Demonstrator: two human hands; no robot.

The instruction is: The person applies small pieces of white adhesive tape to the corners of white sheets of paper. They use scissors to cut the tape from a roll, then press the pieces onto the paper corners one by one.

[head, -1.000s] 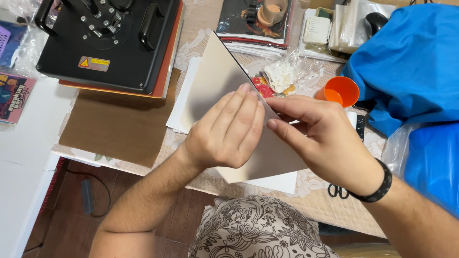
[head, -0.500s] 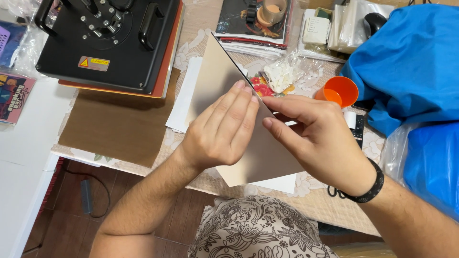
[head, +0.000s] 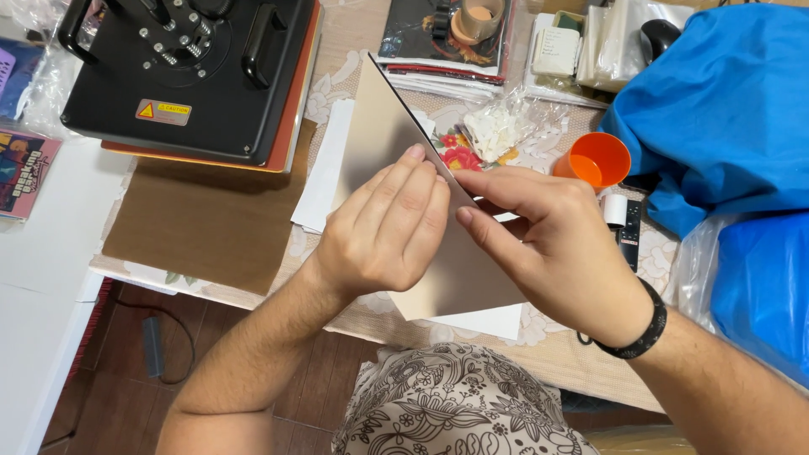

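I see both hands on the tan sheet (head: 396, 152) above the tabletop (head: 548, 354) — left hand (head: 383, 232) flat-fingered, right hand (head: 548, 244) pinching its edge — it looks thin, light, stiff; best gripped by edges.

Hidden and cut off

The left hand (head: 383, 232) covers the beige sheet's (head: 379, 126) middle; the heat press (head: 190, 72) and blue bag (head: 716, 109) run past the frame's edges.
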